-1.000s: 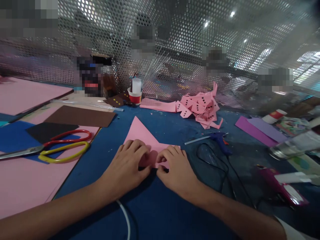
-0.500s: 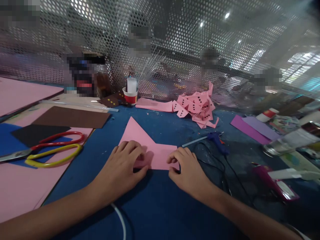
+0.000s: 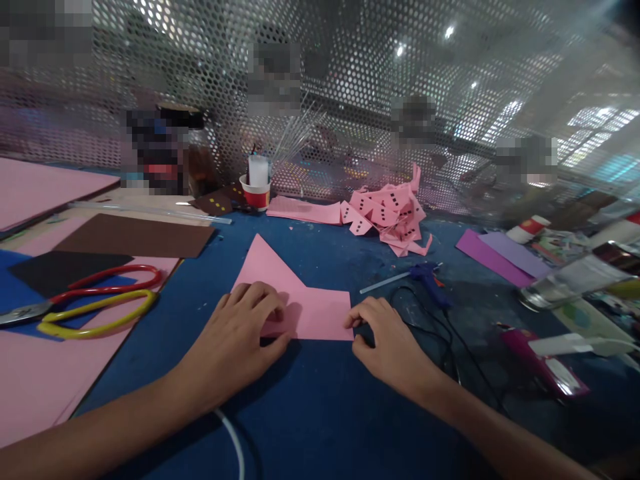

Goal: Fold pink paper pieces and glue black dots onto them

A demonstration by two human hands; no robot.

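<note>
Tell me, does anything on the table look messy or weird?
The heap of dotted pink pieces at the back looks messy: they overlap at odd angles, unlike the flat brown sheet at left.

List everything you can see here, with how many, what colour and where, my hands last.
worked paper: 1, pink, partly under the left hand
scissors: 1, red and yellow handles, left
large sheets: several, pink, left
brown sheet: 1, brown, left
black sheet: 1, black, left
blue sheet: 1, blue, under scissors
upright cup: 1, white and red, back
paper strips: uncountable, pink, back
dotted cutouts: uncountable pile, pink, back
glue gun: 1, blue, right
purple sheets: 2, purple and lilac, right
magenta tool: 1, magenta, right
white cable: 1, white, front
table: 1, blue, beneath
perforated screen: 1, grey, behind
far-right clutter: too blurred to count
left hand: 1, bare, on worked paper
right hand: 1, bare, at its right edge
</note>
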